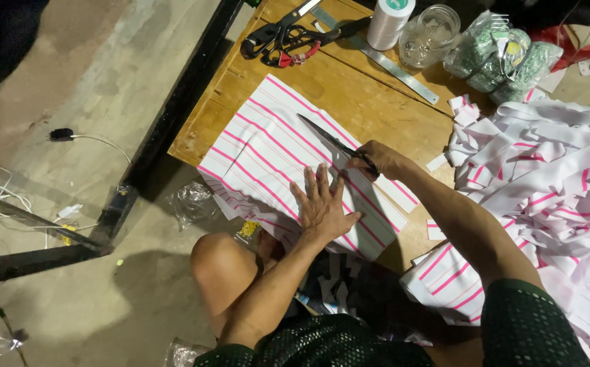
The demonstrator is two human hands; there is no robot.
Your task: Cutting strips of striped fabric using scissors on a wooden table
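A white fabric with pink stripes [267,149] lies on the wooden table [356,92]. My left hand [320,204] presses flat on the fabric near its front edge, fingers spread. My right hand [376,158] grips the handles of black scissors [329,138]. Their blades point away to the upper left, over the striped fabric. The two hands are close together, the right just beyond the left.
A heap of cut white and pink strips [546,183] fills the right side. At the table's far edge lie more scissors [281,37], a metal ruler [390,64], a thread spool [388,20], a glass jar [429,34] and bagged green items [502,58]. My bare knee [221,261] is below the table edge.
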